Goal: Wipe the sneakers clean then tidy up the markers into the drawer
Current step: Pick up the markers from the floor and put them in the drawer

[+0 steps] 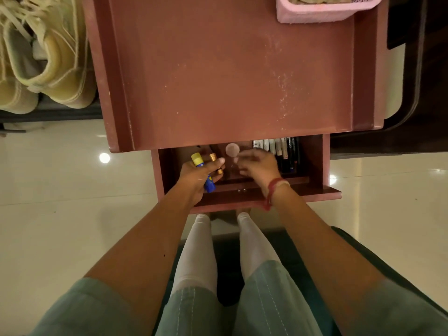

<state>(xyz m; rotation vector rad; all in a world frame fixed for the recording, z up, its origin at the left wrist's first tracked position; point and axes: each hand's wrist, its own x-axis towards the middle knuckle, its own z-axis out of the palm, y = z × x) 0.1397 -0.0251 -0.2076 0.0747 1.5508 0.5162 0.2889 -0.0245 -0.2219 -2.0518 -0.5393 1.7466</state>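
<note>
The left hand [196, 177] grips a yellow-capped blue marker [209, 184] and a gold-capped marker [213, 157] inside the open reddish-brown drawer [315, 161]. The right hand [259, 166], grip unclear, hovers beside a row of markers [278, 149]. Cream sneakers [55, 57] stand left, pink mesh basket [315, 15] above.

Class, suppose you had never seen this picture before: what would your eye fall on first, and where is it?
Most likely the two hands in the open drawer under the reddish table: the left hand grips a yellow-capped blue stick, the blurred right hand reaches in beside it. Next, the row of markers at the drawer's right, then the pale sneakers at upper left.
</note>
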